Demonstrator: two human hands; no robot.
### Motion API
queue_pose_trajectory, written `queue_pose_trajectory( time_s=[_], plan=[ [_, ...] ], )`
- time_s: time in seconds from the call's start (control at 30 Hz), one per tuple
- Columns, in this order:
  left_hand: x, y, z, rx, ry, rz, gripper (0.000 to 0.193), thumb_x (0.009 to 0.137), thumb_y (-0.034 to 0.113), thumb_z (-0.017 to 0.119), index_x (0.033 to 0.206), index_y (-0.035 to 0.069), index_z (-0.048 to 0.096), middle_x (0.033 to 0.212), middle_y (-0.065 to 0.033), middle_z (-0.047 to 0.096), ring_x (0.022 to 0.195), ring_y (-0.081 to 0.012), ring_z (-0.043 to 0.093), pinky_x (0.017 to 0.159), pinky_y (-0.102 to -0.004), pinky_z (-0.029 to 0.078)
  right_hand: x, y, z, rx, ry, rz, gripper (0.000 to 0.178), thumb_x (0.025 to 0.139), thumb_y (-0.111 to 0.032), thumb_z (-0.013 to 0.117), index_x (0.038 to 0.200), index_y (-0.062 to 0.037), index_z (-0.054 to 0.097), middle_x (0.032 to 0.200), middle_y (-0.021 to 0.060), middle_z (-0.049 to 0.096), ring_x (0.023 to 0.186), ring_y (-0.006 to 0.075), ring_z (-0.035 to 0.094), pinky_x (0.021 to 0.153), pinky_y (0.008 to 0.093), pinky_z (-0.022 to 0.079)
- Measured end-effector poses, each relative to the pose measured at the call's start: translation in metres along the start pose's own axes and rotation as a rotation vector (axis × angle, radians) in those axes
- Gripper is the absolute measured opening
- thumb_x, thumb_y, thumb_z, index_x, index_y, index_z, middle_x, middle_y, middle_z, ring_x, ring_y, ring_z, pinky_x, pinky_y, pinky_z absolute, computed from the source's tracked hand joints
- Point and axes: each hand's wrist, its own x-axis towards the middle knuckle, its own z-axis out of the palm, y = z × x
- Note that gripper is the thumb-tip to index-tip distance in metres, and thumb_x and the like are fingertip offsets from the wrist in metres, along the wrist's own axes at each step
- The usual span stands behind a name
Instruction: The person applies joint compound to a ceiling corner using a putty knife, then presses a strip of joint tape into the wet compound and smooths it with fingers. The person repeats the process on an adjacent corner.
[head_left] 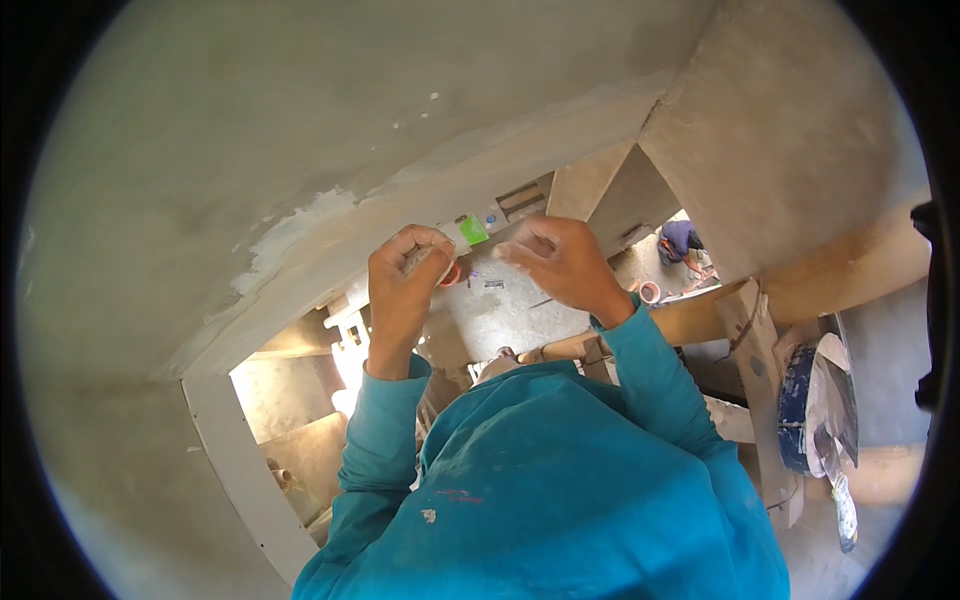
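Dust or paste seems to whiten the curled fingers of your left hand (408, 262), and that could let something small slip out of them. A drop looks costly: the grey floor (505, 325) seems to lie far off past your hands, and on the far right a co-worker (681, 240) bends over, perhaps close enough to be hit. On your right, the scraper (846, 515) sticks out of the dark blue bucket (797, 410); a wide swing of your right arm (660, 380) might knock it loose.

Your left thumb and forefinger nearly meet, but I cannot tell whether they pinch anything. The red round thing (450, 276) shows just right of those fingertips; whether you hold it or it lies farther off, I cannot say. Your right hand (568, 262) is well apart from it, fingers bent inward and blurred, so its hold is unclear too. The green card (473, 230) shows between your hands, on the far side.
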Motion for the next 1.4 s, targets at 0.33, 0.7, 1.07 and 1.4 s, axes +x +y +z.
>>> queue_pose_trajectory(
  time_s=[0.33,0.7,1.07,1.4],
  plan=[
    [0.008,-0.02,0.01,-0.227,-0.235,-0.023,0.021,0.092,0.01,0.065,0.11,-0.002,0.066,0.098,-0.0094,0.069,0.091,-0.0177,0.066,0.086,-0.0325,0.053,0.017,-0.02,-0.015,0.345,0.012,-0.217,0.013,0.089,-0.009,0.077,0.095,0.0021,0.074,0.081,0.0075,0.071,0.074,0.0092,0.062,0.066,0.0285,0.052],
    [0.02,-0.062,0.018,-0.697,-0.443,-0.251,0.06,0.09,0.041,0.073,0.13,-0.001,0.054,0.123,-0.0204,0.065,0.105,-0.0338,0.071,0.084,-0.0398,0.061,0.02,-0.008,-0.037,0.368,0.161,-0.241,0.006,0.089,-0.007,0.071,0.086,-0.0013,0.069,0.073,0.001,0.065,0.068,0.0071,0.057,0.063,0.0275,0.048],
    [0.027,-0.09,0.02,-0.885,-0.459,-0.336,0.046,0.086,0.024,0.067,0.124,0.0,0.056,0.12,-0.0197,0.062,0.108,-0.0402,0.067,0.08,-0.0418,0.059,0.002,-0.019,-0.073,0.236,0.229,-0.263,0.008,0.088,-0.009,0.068,0.086,-0.0015,0.066,0.072,0.0058,0.065,0.065,0.0112,0.059,0.061,0.0295,0.048],
    [0.03,-0.113,0.015,-1.191,-0.438,-0.375,0.03,0.096,0.026,0.066,0.109,0.002,0.052,0.115,-0.0204,0.059,0.108,-0.0413,0.062,0.081,-0.041,0.06,0.003,-0.014,-0.071,0.256,0.247,-0.16,0.006,0.092,-0.004,0.064,0.088,-0.0005,0.062,0.078,0.0028,0.064,0.069,0.0089,0.058,0.063,0.027,0.049]
  ],
)
